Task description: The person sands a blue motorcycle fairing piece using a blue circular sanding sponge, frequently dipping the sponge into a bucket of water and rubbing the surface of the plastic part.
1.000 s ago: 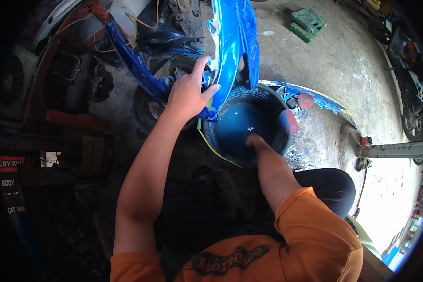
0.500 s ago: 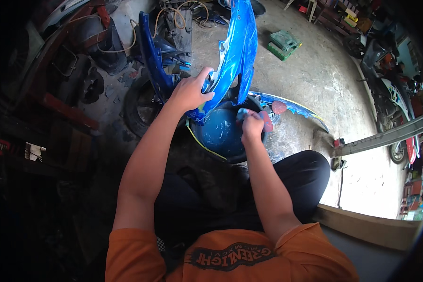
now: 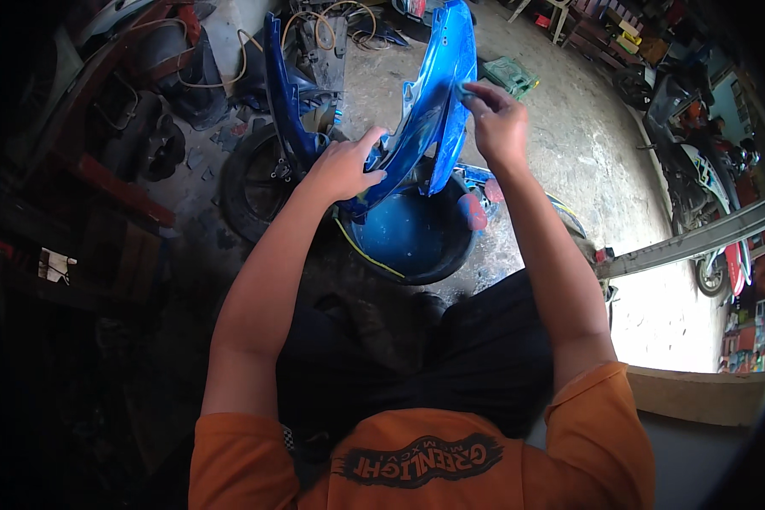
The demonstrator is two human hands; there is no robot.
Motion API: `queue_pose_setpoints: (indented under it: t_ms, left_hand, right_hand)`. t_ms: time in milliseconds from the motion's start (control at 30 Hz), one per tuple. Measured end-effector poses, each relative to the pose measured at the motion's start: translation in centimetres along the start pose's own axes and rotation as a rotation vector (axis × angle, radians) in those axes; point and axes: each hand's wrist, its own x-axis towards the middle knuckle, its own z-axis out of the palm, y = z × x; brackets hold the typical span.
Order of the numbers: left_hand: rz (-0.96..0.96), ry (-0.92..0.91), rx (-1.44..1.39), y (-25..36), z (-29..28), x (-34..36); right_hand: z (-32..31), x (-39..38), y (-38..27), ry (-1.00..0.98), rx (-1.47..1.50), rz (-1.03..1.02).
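A glossy blue motorcycle fairing (image 3: 427, 119) stands propped over a dark tub of water (image 3: 452, 274). My left hand (image 3: 347, 170) grips its lower inner edge, thumb and fingers round the plastic. My right hand (image 3: 499, 127) is raised at the panel's right side, fingers pinched on a small bluish pad whose kind I cannot make out. The pad meets the panel's outer face near its upper part. Two reddish, round-ended pads (image 3: 473, 212) rest at the tub's right rim.
Left of the tub lies a black wheel (image 3: 255, 191). A green plastic case (image 3: 510, 76) sits on the concrete floor beyond the fairing. Another blue curved panel (image 3: 478, 177) lies behind the tub. A metal rail (image 3: 684, 236) and parked motorcycles (image 3: 697, 174) are at right.
My right hand has risen from over the tub to the fairing's right side, carrying the small pad. The fairing has shifted slightly; my left hand keeps its grip.
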Motion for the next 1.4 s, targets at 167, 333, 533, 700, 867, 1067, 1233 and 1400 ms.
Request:
queue_pose_setpoints:
  t_ms: [167,333,533,700,867,1067,1233,1400]
  left_hand:
    - [-0.039,-0.063,0.012,0.0,-0.5,-0.2]
    - [-0.107,-0.150,-0.034,0.5,-1.0,-0.4]
    - [-0.086,-0.118,0.024,1.2,-1.2,-0.4]
    - [-0.080,-0.111,-0.011,0.4,-1.0,-0.1]
    - [-0.035,-0.084,-0.025,-0.2,-0.7,-0.1]
    - [-0.030,-0.107,-0.025,0.4,-0.3,-0.2]
    - [-0.018,-0.075,-0.042,-0.5,-0.4,-0.3]
    - [-0.003,-0.053,-0.044,-0.6,-0.3,-0.2]
  right_hand:
    - [3.2,-0.5,-1.3,-0.010,-0.289,-0.378]
    - [3.3,-1.0,-0.8,-0.073,-0.329,-0.483]
    - [3.6,-2.0,0.2,-0.095,-0.320,-0.517]
    - [4.1,-4.3,1.4,-0.233,-0.294,-0.626]
    - [4.7,-7.2,2.0,-0.424,-0.293,-0.641]
    - [2.6,-2.2,0.1,-0.092,-0.249,-0.466]
    - [3.0,-2.5,0.7,-0.136,-0.264,-0.511]
    - [4.0,-8.4,4.2,-0.447,-0.320,-0.545]
